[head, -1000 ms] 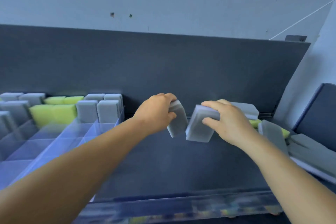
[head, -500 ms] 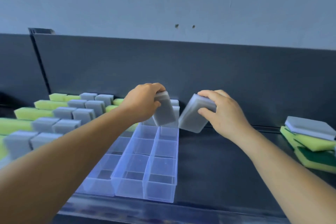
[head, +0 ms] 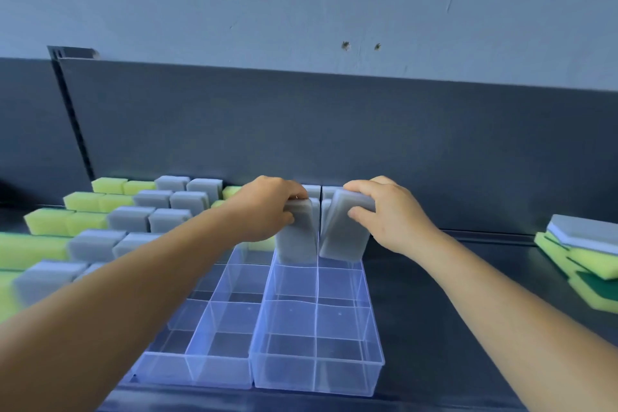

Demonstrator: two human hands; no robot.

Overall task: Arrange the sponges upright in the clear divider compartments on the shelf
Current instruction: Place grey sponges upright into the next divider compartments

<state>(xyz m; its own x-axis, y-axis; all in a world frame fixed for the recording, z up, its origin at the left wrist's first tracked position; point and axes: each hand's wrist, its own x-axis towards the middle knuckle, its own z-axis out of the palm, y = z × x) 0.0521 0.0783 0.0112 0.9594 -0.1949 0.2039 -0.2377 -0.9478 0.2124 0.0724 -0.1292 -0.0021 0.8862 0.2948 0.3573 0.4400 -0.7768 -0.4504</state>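
On the shelf's (head: 434, 311) left side, yellow and grey sponges (head: 133, 221) stand upright in rows. Right of them, the left hand (head: 267, 211) grips a grey sponge (head: 296, 237), upright in a far compartment of the clear divider (head: 316, 375). Beside it, the right hand (head: 388, 214) holds a second grey sponge (head: 344, 234), slightly tilted. Far right lies a flat stack of sponges (head: 582, 254).

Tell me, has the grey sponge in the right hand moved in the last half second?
Yes. The grey sponge in the right hand has swung from steeply tilted to nearly upright and dropped toward the clear divider.
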